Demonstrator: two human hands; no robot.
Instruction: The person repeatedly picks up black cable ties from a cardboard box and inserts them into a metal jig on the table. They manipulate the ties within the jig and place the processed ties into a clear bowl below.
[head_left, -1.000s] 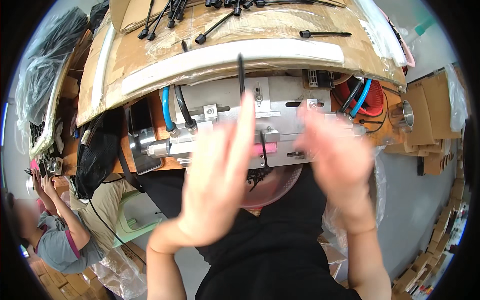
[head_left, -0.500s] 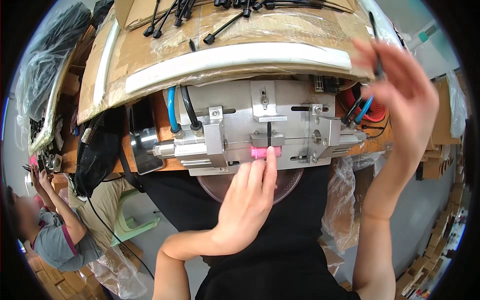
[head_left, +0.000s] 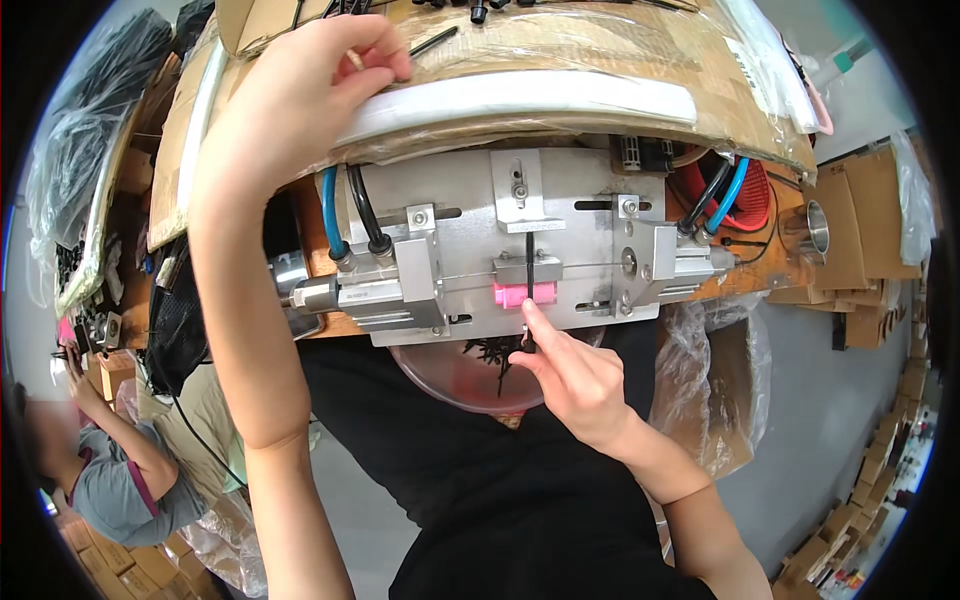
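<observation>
Right hand (head_left: 580,385) pinched a black rod (head_left: 530,258) by its near end.
Finger and thumb were together on it; the rod crossed the pink block (head_left: 545,292) just beyond the grip. Up-left, left hand (head_left: 295,100) was at a 2nd rod (head_left: 436,40) on cardboard (head_left: 580,45); could not tell if clasped.

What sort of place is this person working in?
Probably a small workshop or factory: a metal machine with blue and black hoses sits on a bench, loose black rods lie beyond it, and cardboard boxes stand around.
</observation>
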